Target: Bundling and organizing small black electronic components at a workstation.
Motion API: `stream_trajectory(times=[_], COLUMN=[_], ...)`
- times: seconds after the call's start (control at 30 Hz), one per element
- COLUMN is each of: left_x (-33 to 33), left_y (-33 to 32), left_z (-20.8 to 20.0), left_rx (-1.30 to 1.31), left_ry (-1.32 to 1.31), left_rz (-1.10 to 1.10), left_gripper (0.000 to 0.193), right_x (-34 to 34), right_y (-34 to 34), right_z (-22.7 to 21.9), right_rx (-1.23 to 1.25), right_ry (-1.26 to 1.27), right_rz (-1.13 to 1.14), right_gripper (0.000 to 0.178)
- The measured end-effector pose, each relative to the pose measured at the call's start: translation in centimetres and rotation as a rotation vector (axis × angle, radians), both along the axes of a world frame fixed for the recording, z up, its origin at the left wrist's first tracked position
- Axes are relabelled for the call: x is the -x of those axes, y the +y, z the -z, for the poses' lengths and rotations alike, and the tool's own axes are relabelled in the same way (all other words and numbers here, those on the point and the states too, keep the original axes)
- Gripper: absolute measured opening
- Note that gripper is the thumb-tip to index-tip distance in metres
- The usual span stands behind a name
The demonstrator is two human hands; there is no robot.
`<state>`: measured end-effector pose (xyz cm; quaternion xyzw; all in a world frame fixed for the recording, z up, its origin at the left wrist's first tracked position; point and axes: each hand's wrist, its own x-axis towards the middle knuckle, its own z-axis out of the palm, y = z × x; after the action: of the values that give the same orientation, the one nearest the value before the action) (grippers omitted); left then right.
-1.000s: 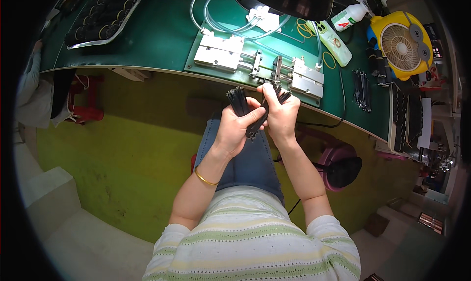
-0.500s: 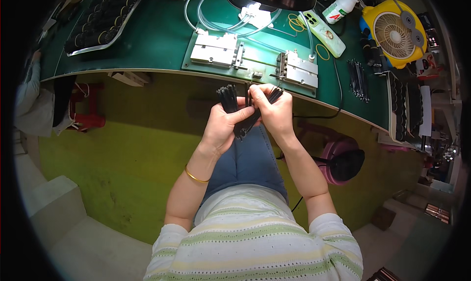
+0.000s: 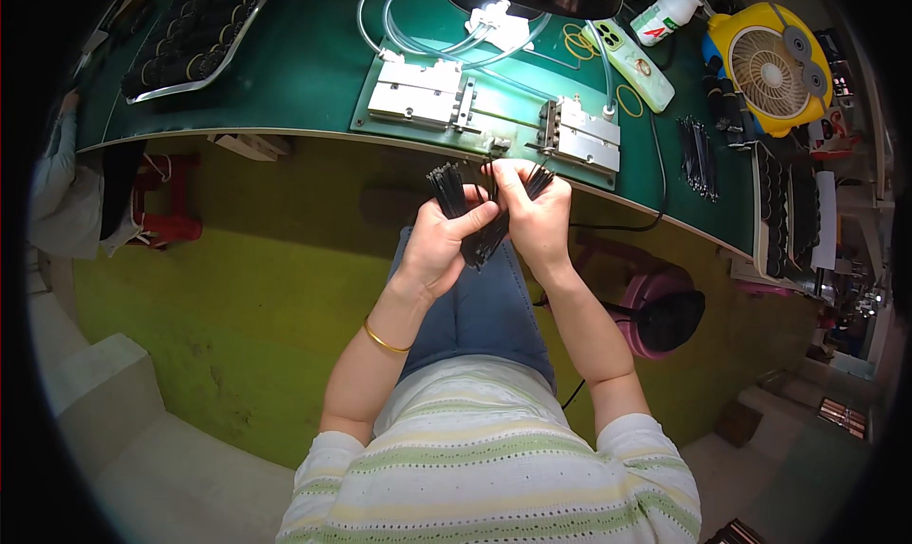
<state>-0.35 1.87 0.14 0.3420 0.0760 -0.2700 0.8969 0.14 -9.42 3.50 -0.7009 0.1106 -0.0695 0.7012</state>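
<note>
- Head view, only one I've got: both hands are up in front of the lap, just below the near edge of the green tabletop [image 3: 285, 88]. Compared with a second ago the hands look like they've drifted slightly toward the edge, and the bundle seems more split into two fans than one tight clump.
- My read: that's sorting or evening out the strands, not setting them down yet.
- Left hand [image 3: 439, 245] has its fingers wrapped and pressed shut around the bundle of thin black strips [image 3: 454, 194], thumb lying across it.
- Right hand [image 3: 534, 219] is pinching the other part of the strips, fingertips closed on the upper ends near the tabletop edge.
- Long axis of the strips runs roughly away from the body, upper ends fanning toward the tabletop, lower ends pointing down at the jeans.
- Right above the hands on the tabletop sits a green plate with two metal fixture blocks [image 3: 420, 93] and clear tubing. Yellow desk fan [image 3: 768, 64] off to the right, another loose pile of black strips [image 3: 698, 154] near it.
</note>
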Motion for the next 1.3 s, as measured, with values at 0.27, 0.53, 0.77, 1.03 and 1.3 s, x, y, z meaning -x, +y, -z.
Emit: stream_trajectory(times=[0.27,0.53,0.77,1.03,1.3], left_x=[-0.3,-0.7,-0.7,-0.7,-0.8], left_y=[-0.7,-0.8,-1.0,-0.6,-0.9], left_z=[0.0,0.2,-0.3,0.3,0.5], left_rx=[0.065,0.116,0.062,0.104,0.060], left_ry=[0.037,0.040,0.040,0.064,0.095], left_rz=[-0.039,-0.026,0.001,-0.014,-0.052], left_gripper=[0.013,0.013,0.009,0.013,0.013], right_x=[-0.8,-1.2,-1.3,-0.7,-0.9], right_y=[-0.1,-0.2,-0.4,0.1,0.3], right_z=[0.0,0.5,0.9,0.2,0.3], right_rx=[-0.045,-0.171,-0.181,-0.034,-0.047], right_ry=[0.067,0.095,0.095,-0.018,0.038], right_rz=[0.038,0.067,0.084,0.041,0.140], right_gripper=[0.016,0.017,0.018,0.021,0.022])
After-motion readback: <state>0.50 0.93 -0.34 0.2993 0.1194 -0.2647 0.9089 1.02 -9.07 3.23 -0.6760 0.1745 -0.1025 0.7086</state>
